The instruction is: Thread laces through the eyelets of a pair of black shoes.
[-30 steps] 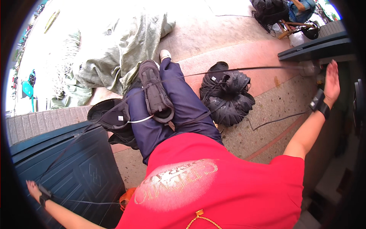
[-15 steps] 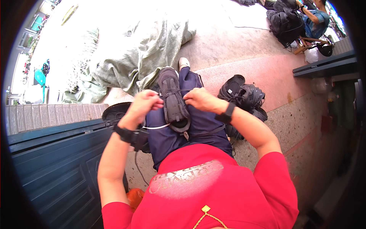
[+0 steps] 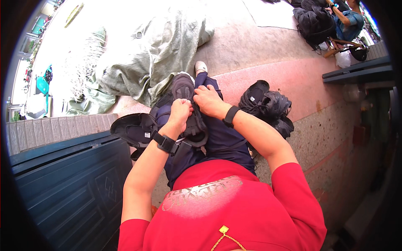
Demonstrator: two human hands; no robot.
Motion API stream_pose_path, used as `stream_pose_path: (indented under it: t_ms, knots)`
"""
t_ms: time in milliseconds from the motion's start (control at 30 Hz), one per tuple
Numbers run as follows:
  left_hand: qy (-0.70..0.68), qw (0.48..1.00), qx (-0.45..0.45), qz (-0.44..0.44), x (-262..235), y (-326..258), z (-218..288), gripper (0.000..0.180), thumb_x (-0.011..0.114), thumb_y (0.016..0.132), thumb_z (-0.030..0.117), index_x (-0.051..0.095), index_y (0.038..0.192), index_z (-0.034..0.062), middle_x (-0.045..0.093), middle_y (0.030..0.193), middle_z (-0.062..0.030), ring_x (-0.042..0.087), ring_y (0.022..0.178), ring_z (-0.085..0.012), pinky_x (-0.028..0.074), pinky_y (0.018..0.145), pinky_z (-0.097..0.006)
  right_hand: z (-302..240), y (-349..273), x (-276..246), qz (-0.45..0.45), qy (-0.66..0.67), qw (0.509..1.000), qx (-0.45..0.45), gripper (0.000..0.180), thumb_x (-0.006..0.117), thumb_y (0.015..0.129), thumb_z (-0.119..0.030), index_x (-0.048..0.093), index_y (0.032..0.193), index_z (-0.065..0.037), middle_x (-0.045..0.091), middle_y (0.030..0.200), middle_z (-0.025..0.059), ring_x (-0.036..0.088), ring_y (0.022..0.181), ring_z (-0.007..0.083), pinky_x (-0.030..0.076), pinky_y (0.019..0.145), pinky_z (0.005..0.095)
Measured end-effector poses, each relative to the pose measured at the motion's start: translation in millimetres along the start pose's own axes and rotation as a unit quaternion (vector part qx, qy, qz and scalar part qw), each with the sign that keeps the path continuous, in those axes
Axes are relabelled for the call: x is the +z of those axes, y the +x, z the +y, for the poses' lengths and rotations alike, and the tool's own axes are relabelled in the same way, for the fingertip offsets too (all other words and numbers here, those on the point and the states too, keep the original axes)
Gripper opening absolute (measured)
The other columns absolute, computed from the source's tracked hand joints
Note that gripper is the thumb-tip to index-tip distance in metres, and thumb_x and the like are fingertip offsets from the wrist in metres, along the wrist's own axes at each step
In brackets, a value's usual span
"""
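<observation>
A dark grey-black shoe (image 3: pixel 196 127) lies lengthwise across my lap, its toe pointing away from me. My left hand (image 3: pixel 180 113) is over the shoe's left side, thumb and fingers pinched together. What they pinch is too small to make out. On the shoe's right side, my right hand (image 3: pixel 208 101) is closed at the lacing, seemingly on a thin dark shoelace. Its fingertips hide most of that lace. Both hands are close together over the middle of the shoe.
Several black shoes (image 3: pixel 266 104) are heaped on the floor at my right. More dark shoe parts (image 3: pixel 133 127) are by my left knee. Ahead lies a grey-green cloth sheet (image 3: pixel 138 71). Blue panels (image 3: pixel 71 180) stand at left. A person (image 3: pixel 349 23) sits far right beside black bundles.
Both hands have come closer together over the shoe. My left hand moved right and in, and my right hand moved slightly away from me. More of the dark shoe parts at my left knee shows.
</observation>
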State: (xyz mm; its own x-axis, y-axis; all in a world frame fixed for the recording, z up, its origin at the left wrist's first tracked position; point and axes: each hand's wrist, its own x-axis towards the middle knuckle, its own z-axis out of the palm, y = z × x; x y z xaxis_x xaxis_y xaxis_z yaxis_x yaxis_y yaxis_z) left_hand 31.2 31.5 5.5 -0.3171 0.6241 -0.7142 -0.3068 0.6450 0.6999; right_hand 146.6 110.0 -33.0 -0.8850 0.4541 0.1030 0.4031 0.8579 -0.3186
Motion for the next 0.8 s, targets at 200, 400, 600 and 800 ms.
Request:
stream_pose_path:
  t_ms: [200,400,600,800]
  knots:
    - [0.026,0.995,0.097,0.004,-6,7,-21,0.011,0.046,0.087,0.011,0.050,0.090,0.0016,0.056,0.078,-0.0055,0.053,0.065,-0.0119,0.045,0.059,-0.024,-9,7,-10,-0.010,-0.110,0.988,-0.105,0.008,0.058,0.067,-0.019,0.061,0.071,-0.012,0.054,0.082,0.0031,0.049,0.086,0.0199,0.035,0.081,0.0396]
    - [0.030,0.994,0.078,0.073,-8,-16,8,0.019,0.042,0.086,0.008,0.047,0.103,0.0003,0.055,0.068,-0.0047,0.051,0.053,-0.0095,0.042,0.048,-0.021,-6,-1,-1,0.041,-0.009,0.999,0.008,0.007,0.055,0.069,-0.015,0.060,0.069,-0.010,0.054,0.073,0.0047,0.052,0.086,0.0205,0.036,0.071,0.0378]
    - [0.377,0.880,0.266,0.112,-32,0,-3,0.023,0.049,0.080,0.017,0.061,0.098,0.0102,0.063,0.076,-0.0114,0.062,0.072,-0.0239,0.047,0.063,-0.033,-23,-11,-6,0.005,-0.014,0.999,0.037,0.022,0.055,0.077,-0.027,0.058,0.080,-0.006,0.056,0.079,0.0087,0.051,0.082,0.0243,0.037,0.068,0.0391]
    - [0.589,0.744,0.289,0.126,-5,-2,-13,0.021,0.063,0.072,0.027,0.060,0.080,0.0073,0.061,0.075,-0.0106,0.061,0.073,-0.0248,0.047,0.062,-0.037,-6,-6,8,-0.120,0.090,0.986,0.072,0.019,0.052,0.076,-0.019,0.060,0.084,-0.003,0.057,0.091,0.0128,0.052,0.090,0.0288,0.043,0.073,0.0438]
